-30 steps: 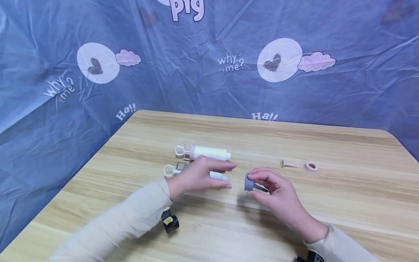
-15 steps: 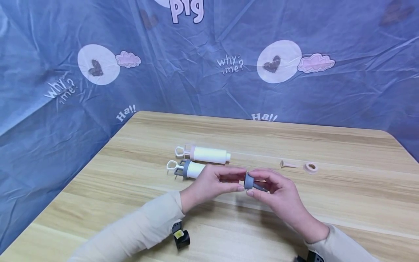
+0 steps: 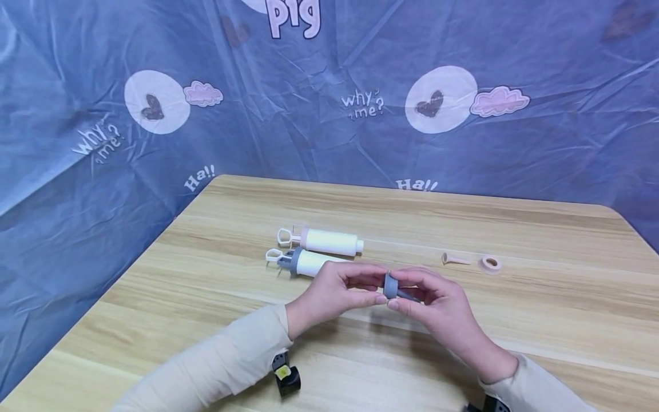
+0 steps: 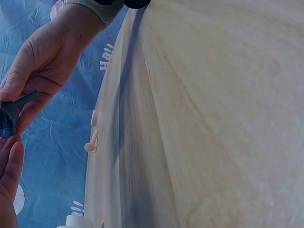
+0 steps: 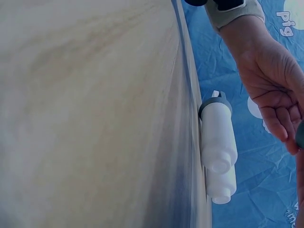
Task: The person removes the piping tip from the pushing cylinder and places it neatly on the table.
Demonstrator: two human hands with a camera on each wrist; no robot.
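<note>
A small grey-blue nozzle (image 3: 391,286), a round cap with a thin stem, is held above the table between both hands in the head view. My right hand (image 3: 443,303) pinches it between thumb and fingers, the stem pointing into the palm. From the other side, the thumb and fingers of my left hand (image 3: 337,294) grip the cap's wide end. The left wrist view shows the nozzle (image 4: 10,114) at the left edge. Behind the left hand lies a white syringe-like tube with a grey collar (image 3: 311,263), partly hidden by it.
A matching white tube with a pink collar (image 3: 332,242) lies just behind the first. Farther right on the wooden table (image 3: 515,229) are a small pink nozzle (image 3: 455,259) and a pink ring (image 3: 490,263). A blue printed cloth (image 3: 309,114) hangs behind the table.
My left hand has moved right, from open beside the nozzle to gripping its cap end. The grey-collared tube shows more now. My right hand has stayed almost still.
</note>
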